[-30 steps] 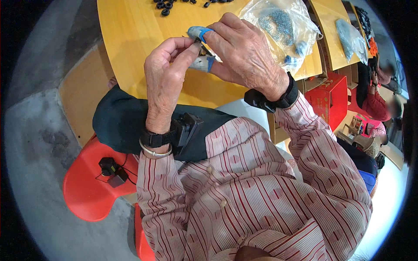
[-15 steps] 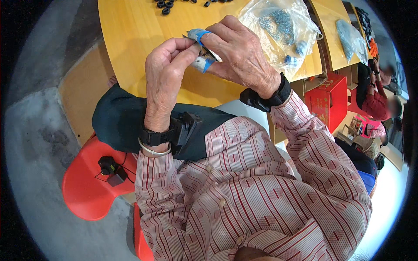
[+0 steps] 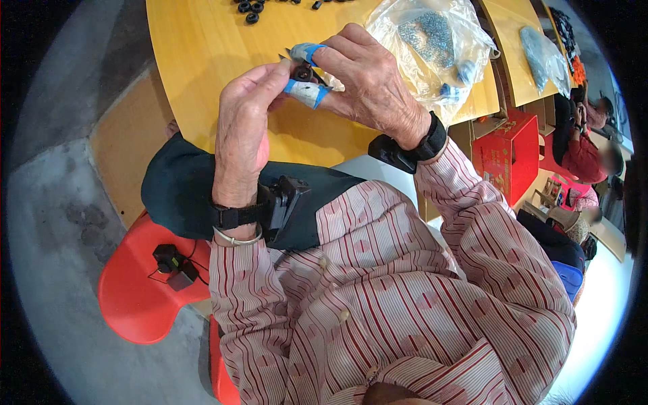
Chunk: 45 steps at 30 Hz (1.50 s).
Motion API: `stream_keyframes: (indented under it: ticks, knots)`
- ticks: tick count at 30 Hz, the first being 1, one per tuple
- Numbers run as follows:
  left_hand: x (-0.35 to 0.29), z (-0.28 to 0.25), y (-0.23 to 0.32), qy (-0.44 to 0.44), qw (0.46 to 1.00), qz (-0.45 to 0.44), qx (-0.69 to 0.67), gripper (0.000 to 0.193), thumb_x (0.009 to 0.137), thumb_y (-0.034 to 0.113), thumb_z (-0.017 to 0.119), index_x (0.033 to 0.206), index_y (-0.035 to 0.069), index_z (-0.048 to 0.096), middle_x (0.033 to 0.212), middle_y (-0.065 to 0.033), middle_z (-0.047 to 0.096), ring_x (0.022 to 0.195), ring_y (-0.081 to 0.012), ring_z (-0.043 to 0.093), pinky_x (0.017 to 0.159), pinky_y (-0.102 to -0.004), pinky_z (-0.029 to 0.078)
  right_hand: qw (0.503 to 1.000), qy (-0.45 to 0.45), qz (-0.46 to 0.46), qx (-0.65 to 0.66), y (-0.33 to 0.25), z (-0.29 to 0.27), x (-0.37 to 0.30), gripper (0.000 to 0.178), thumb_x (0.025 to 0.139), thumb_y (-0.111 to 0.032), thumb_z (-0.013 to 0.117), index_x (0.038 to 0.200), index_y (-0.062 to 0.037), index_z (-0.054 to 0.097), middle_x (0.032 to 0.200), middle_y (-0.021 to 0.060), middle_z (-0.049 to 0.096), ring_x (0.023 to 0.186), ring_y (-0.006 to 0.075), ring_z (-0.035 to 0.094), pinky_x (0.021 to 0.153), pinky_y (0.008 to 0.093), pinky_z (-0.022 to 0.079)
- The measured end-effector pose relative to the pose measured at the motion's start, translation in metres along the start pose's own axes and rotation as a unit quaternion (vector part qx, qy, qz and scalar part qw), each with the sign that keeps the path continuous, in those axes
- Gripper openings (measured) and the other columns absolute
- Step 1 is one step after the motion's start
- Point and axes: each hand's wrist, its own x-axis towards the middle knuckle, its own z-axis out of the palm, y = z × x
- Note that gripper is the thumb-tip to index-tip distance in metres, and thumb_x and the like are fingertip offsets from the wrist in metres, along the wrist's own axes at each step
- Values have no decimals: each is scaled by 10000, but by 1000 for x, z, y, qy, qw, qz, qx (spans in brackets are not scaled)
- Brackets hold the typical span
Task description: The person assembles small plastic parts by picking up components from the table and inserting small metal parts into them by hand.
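My two hands meet above the yellow table (image 3: pixel 196 74). Between the blue-and-white taped thumb and forefinger of my right hand (image 3: pixel 371 81) sits a small black round part (image 3: pixel 304 72) with a hole in its middle. A thin dark pointed tip also shows beside the taped forefinger; what it belongs to is hidden. My left hand (image 3: pixel 246 108) is closed, its thumb and fingers pressed together against the part's left side. Its fingertips are partly covered, so whether it grips the part or something else is unclear. Several black rings (image 3: pixel 252 8) lie at the table's far edge.
Right of my hands lies a clear plastic bag (image 3: pixel 466 47) of small bluish-grey pieces. A second bag (image 3: pixel 540 57) rests on the neighbouring table. A red box (image 3: pixel 506 152) stands below. At lower left is a red stool (image 3: pixel 135 290) with a black device (image 3: pixel 169 260). Other people sit far right.
My left hand has shifted slightly left and its fingers have turned. The black round part now shows more plainly between my right hand's taped thumb and forefinger.
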Motion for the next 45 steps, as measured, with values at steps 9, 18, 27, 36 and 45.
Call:
stream_keyframes:
  ticks: [9,18,27,36,45]
  knots:
    - [1,-1,0,-14,1000,8,11,313,895,229,536,1070,-26,584,977,-41,608,870,-100,530,786,-249,383,999,13,0,51,2,-1,-2,322,671,-220,698,915,-51,572,741,71,543,702,260,494,626,347,437]
    - [-4,13,7,-22,998,52,-12,246,876,205,570,946,-26,615,839,10,582,765,-46,465,710,-187,344,996,31,3,86,4,-6,-2,301,668,-218,702,877,-45,572,701,74,535,680,263,489,606,349,432]
    - [-3,12,3,-33,987,114,109,199,882,161,568,941,-26,605,787,24,524,716,-37,433,624,-166,333,997,17,-11,74,10,-6,-6,344,658,-274,700,862,-46,543,702,73,500,698,272,483,615,360,421]
    - [-7,19,5,19,972,194,133,149,852,102,598,921,-30,610,796,-13,599,743,-64,527,695,-194,423,994,37,7,101,9,-5,-4,285,658,-218,707,844,-45,579,663,63,517,669,259,491,600,352,426]
    - [-9,19,7,40,913,259,314,107,831,82,601,865,-18,615,750,-55,616,727,-95,562,673,-224,447,994,16,7,110,9,-8,-7,290,661,-211,711,852,-45,567,662,72,517,681,263,508,597,367,436]
